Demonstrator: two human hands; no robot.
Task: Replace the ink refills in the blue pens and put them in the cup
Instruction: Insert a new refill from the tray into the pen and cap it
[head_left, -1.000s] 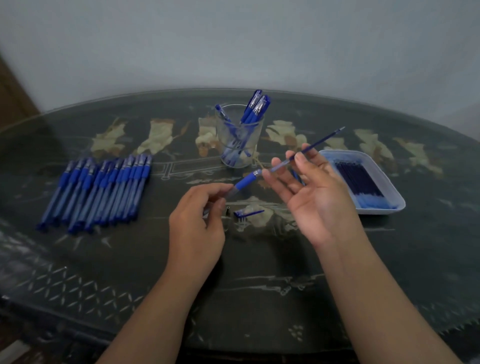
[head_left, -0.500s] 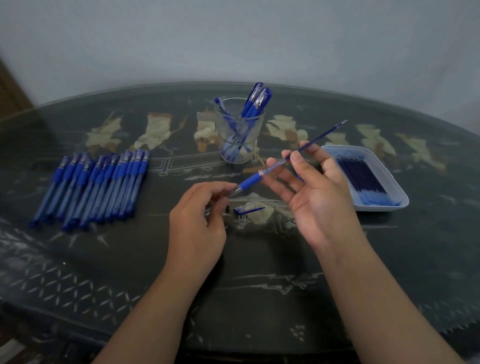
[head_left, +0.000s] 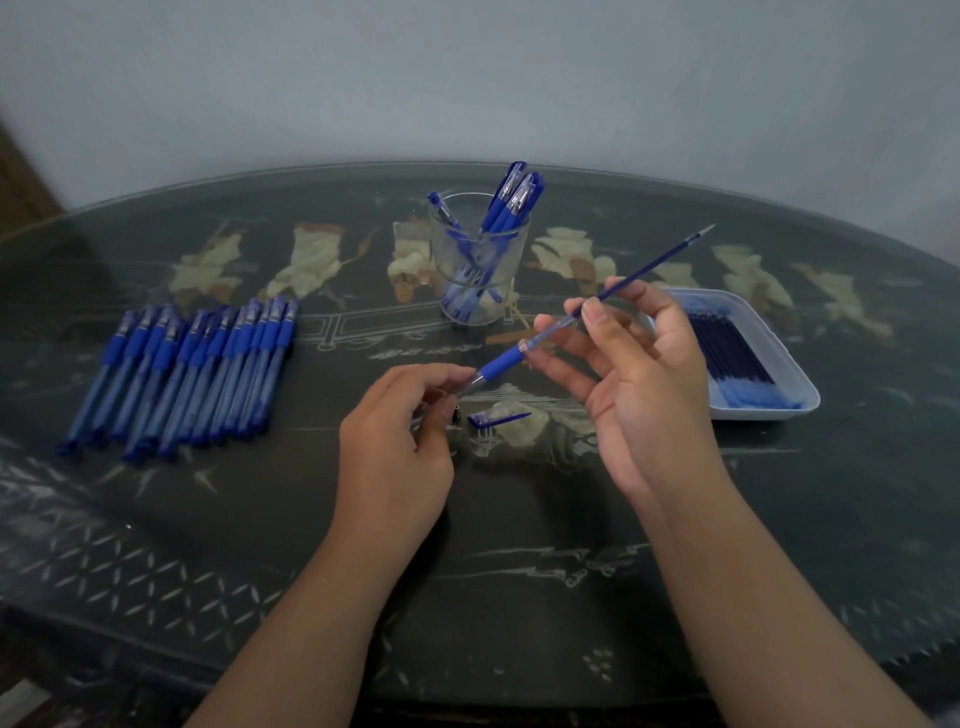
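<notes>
No legible text, brand, number or sign anywhere. Pens (head_left: 182, 374) at the table's left edge and those in the cup (head_left: 480, 270): any barrel print is too small and blurred to read. Tray (head_left: 769, 413) at the right edge: no label visible. Table (head_left: 519, 571) inlay is ornament only, no characters I can make out.
</notes>
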